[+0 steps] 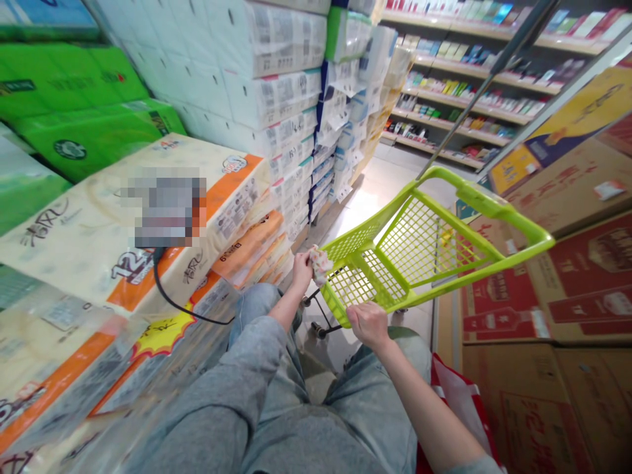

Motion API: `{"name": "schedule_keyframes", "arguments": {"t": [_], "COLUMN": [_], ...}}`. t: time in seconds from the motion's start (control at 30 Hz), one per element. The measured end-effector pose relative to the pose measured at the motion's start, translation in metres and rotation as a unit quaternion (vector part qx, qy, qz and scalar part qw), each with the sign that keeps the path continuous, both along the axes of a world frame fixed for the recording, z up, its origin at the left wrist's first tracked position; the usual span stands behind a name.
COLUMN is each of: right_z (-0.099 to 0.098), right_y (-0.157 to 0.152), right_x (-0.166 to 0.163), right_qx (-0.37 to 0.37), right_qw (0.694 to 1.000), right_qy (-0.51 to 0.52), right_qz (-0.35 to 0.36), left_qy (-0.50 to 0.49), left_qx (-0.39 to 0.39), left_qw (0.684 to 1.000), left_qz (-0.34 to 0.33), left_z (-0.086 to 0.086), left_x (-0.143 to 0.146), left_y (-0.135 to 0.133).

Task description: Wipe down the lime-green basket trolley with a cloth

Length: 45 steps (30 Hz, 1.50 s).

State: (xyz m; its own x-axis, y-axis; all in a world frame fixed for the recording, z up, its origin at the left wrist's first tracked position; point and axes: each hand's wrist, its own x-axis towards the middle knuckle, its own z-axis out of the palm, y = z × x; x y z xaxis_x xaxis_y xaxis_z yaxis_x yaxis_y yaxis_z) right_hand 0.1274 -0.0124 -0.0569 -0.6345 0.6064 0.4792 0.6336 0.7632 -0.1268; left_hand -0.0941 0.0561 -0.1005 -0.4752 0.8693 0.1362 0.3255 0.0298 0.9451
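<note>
A lime-green plastic shopping basket (412, 296) with lattice walls stands tilted in front of my knees. My right hand (368, 324) is closed over its near rim. My left hand (302, 271) pinches a crumpled pale cloth (322, 266) with a pinkish pattern, pressed against the basket's left corner. Part of the cloth is hidden by my fingers. Below the rim, dark bars and a small wheel (320, 329) show near the floor. A long metal rod (467, 112) slants from behind the basket to the upper right.
On my left are stacked tissue packs (197, 164), with a blurred-out device and its black cable (162, 289) on top. Cardboard cartons (513, 283) line the right side. A red-and-white bag (459, 395) lies by my right leg. Stocked shelves (444, 66) stand at the far end.
</note>
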Motion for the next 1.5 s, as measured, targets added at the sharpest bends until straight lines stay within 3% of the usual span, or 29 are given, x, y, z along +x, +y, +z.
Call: {"name": "schedule_keyframes", "arguments": {"t": [0.1,0.3,0.5,0.67,0.8,1.0,1.1,1.3,1.5], "right_z": [0.0,0.002,0.003,0.002,0.001,0.002,0.002,0.002,0.0], "right_y": [0.001,0.0,-0.002,-0.004,-0.006,-0.005,-0.002,0.004,0.007], "right_x": [0.0,0.0,0.001,0.004,0.008,0.007,0.003,-0.002,-0.001], "right_qx": [0.002,0.001,-0.012,-0.01,-0.011,-0.006,-0.011,-0.022,-0.015], "right_qw": [1.0,1.0,1.0,1.0,1.0,1.0,1.0,0.999,0.999], "right_qy": [-0.002,-0.008,-0.016,-0.01,-0.011,-0.017,-0.014,-0.016,-0.015], "right_qz": [-0.005,-0.012,-0.013,-0.011,-0.009,-0.012,-0.012,-0.017,-0.023], "left_qy": [0.022,0.037,0.044,0.026,-0.009,-0.006,0.008,-0.005,-0.032], "left_qx": [0.003,0.024,0.026,0.054,0.06,0.026,-0.005,0.004,0.011], "left_qw": [1.0,0.998,0.998,0.997,0.998,0.999,0.999,0.998,0.999], "left_qz": [0.014,0.043,-0.026,-0.051,-0.022,0.037,0.038,0.055,-0.008], "left_z": [0.0,-0.005,0.0,-0.007,-0.009,0.002,0.006,-0.001,-0.003], "left_x": [0.006,0.044,0.066,0.08,0.075,0.032,0.026,0.063,0.102], "left_y": [-0.004,-0.047,-0.084,-0.111,-0.103,-0.041,-0.028,-0.066,-0.111]}}
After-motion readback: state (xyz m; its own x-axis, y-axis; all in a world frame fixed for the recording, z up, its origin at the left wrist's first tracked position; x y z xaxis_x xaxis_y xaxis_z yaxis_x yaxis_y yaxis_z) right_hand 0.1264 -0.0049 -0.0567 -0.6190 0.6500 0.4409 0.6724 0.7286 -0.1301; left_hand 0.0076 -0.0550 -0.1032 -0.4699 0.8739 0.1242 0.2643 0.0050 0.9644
